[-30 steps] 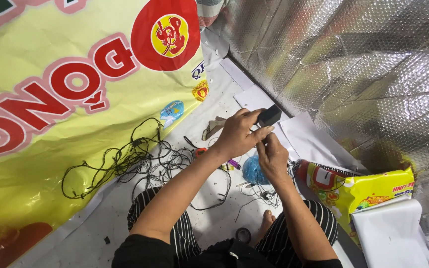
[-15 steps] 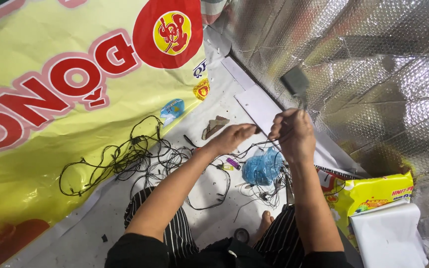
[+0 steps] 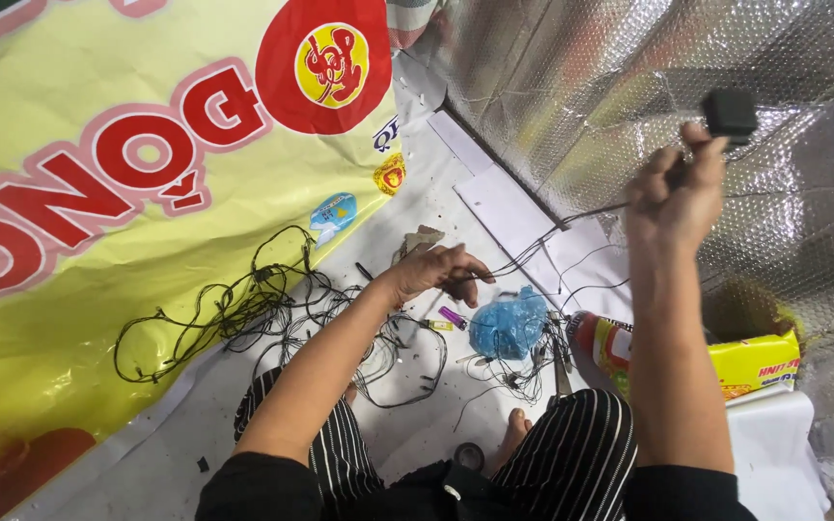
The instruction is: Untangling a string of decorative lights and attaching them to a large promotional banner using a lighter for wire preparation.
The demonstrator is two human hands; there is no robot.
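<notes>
A large yellow banner (image 3: 98, 289) with red lettering and a red disc covers the left side, spread over the floor. At its lower edge lies a loose tangle of thin black wires (image 3: 272, 309), running right across the pale floor (image 3: 147, 473) toward the person's knees, which are in black-and-white striped trousers (image 3: 571, 444).

The left hand (image 3: 436, 270) is held low, just above the floor in the middle of the view, fingers curled and pinched on a thin black cord (image 3: 533, 246). Just below that hand lie a small purple lighter (image 3: 453, 317) and, a little further right, a crumpled blue plastic bag (image 3: 509, 323) with more short wire ends scattered about it.

From the left hand the cord rises to the right, up to the right hand (image 3: 673, 198), which is lifted high and well apart from the left, in front of a silver bubble-foil wall (image 3: 581, 87). The right hand is closed on the cord just beneath a small black adapter block (image 3: 730, 113), which sticks out above the fingertips. So the cord is stretched between the two hands, the block at its upper end.

Below the right forearm, by the wall, lie a yellow and red packet (image 3: 755, 362) and a white sheet (image 3: 774, 444).
</notes>
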